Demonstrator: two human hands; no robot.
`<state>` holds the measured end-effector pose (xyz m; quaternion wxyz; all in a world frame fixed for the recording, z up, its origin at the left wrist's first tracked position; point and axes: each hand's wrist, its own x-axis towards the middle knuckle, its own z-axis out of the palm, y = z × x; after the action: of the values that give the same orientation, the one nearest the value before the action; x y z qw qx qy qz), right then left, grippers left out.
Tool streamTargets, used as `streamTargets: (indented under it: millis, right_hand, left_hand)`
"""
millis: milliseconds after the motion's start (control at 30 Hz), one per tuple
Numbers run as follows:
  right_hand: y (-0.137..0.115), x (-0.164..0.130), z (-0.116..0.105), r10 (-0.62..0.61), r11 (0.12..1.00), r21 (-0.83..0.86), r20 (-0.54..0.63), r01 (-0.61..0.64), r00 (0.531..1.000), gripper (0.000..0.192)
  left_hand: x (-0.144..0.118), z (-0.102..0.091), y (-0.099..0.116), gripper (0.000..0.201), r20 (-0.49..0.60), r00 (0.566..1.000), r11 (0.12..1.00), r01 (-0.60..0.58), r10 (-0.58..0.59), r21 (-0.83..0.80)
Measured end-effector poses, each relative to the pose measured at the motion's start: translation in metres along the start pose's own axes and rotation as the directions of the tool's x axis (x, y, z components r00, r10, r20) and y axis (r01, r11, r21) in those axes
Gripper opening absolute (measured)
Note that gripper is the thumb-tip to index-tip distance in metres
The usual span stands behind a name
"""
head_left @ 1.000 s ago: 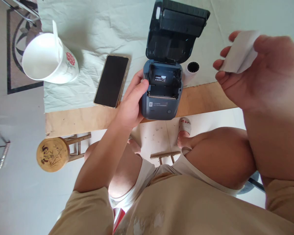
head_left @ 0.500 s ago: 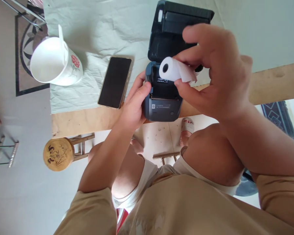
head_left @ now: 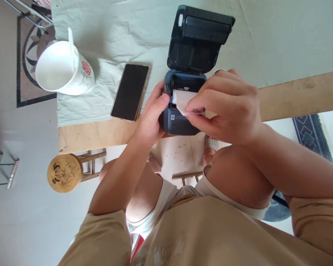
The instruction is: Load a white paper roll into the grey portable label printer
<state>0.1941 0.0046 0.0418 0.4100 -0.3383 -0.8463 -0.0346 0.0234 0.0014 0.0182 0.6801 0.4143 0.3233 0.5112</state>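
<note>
A dark label printer (head_left: 180,127) is at the table's front edge, its hinged lid (head_left: 195,48) swung up and back. My left hand (head_left: 152,116) wraps around the printer's left side, thumb on the rim. A white paper roll (head_left: 183,98) sits at the printer's open compartment, partly covered by my fingers. My right hand (head_left: 224,105) is closed, pinching the paper's loose end over the compartment's front edge. How deep the roll lies inside is hidden by the paper and hand. A black smartphone (head_left: 131,92) lies left of the printer.
A white bucket (head_left: 84,75) with a red flower and an upright handle stands on the pale green cloth (head_left: 108,22) at the left. A wooden stool (head_left: 65,173) is below the table's wooden edge (head_left: 100,135). Behind my right hand, a dark round object is partly hidden.
My right hand has lowered the paper roll from above the printer to its compartment. Its fingers now pinch the paper's loose end. The left hand has stayed on the printer.
</note>
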Motion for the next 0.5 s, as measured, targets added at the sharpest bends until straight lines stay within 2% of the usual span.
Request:
streamTargets:
  millis: [67, 167, 267, 367, 433, 500]
  right_hand:
    - [-0.004, -0.003, -0.001, -0.026, 1.000, -0.009, 0.025, 0.027, 0.999, 0.014]
    - [-0.003, -0.005, 0.000, -0.016, 1.000, -0.005, 0.107, 0.016, 0.994, 0.015]
    - [0.001, -0.005, -0.005, 0.030, 0.992, 0.122, 0.122, -0.045, 0.992, 0.012]
    - [0.005, -0.001, -0.018, 0.213, 0.955, 0.211, 0.007, -0.210, 0.977, 0.011]
    - [0.005, 0.003, -0.027, 0.362, 0.909, 0.221, 0.002, -0.354, 0.932, 0.027]
    - [0.004, 0.007, -0.035, 0.503, 0.812, 0.299, 0.076, -0.501, 0.861, 0.042]
  left_hand:
    - [-0.001, 0.000, 0.001, 0.032, 0.009, 1.000, 0.999, 0.009, -0.010, 0.042]
    - [-0.002, 0.001, 0.003, 0.038, -0.049, 0.997, 0.994, 0.061, -0.056, 0.096]
    - [-0.003, 0.003, 0.004, 0.048, -0.081, 0.994, 0.991, 0.085, -0.076, 0.106]
    - [-0.004, 0.003, 0.003, 0.059, -0.067, 0.996, 0.992, 0.071, -0.064, 0.103]
    - [-0.004, 0.003, 0.002, 0.063, -0.042, 0.998, 0.993, 0.060, -0.056, 0.101]
    - [-0.004, 0.002, 0.001, 0.061, -0.013, 0.999, 0.993, 0.053, -0.052, 0.108]
